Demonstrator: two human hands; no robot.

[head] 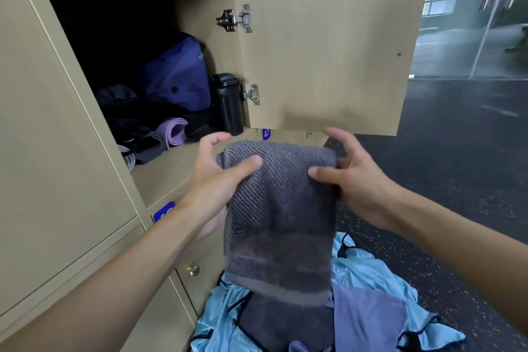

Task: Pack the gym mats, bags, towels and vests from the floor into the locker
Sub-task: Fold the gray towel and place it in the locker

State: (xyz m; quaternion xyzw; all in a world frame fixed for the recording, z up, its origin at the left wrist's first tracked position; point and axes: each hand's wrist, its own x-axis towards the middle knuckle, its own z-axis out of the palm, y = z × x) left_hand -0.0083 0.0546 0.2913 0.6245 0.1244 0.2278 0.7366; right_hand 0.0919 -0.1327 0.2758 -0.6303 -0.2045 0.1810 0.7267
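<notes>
The left grip and right grip each pinch the folded top of a grey ribbed cloth towel, which hangs between them. Towel-packing seems underway; next, carry it forward-left into the open beige wooden locker.

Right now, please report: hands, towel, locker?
Left hand and right hand grip grey towel at its fold. Locker door open; mats, navy bag inside. Blue vests on floor.
</notes>
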